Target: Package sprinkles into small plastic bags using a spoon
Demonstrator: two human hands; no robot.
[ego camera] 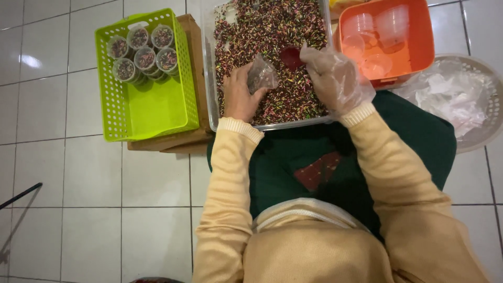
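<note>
A clear bin (pixel 210 78) full of multicoloured sprinkles stands in front of me. My left hand (pixel 238 97) is bare and holds a small clear plastic cup (pixel 262 75) tilted over the sprinkles. My right hand (pixel 332 76) wears a thin clear plastic glove and grips a small dark red scoop (pixel 290 56) lying in the sprinkles, just right of the cup. My sleeves are pale yellow.
A lime green perforated basket (pixel 152 110) at the left holds several filled lidded cups (pixel 141 55) and rests on a wooden stool. An orange tub (pixel 424 36) with empty clear cups sits at the right. A round pale basket (pixel 482 105) holds crumpled plastic. White tiled floor lies around.
</note>
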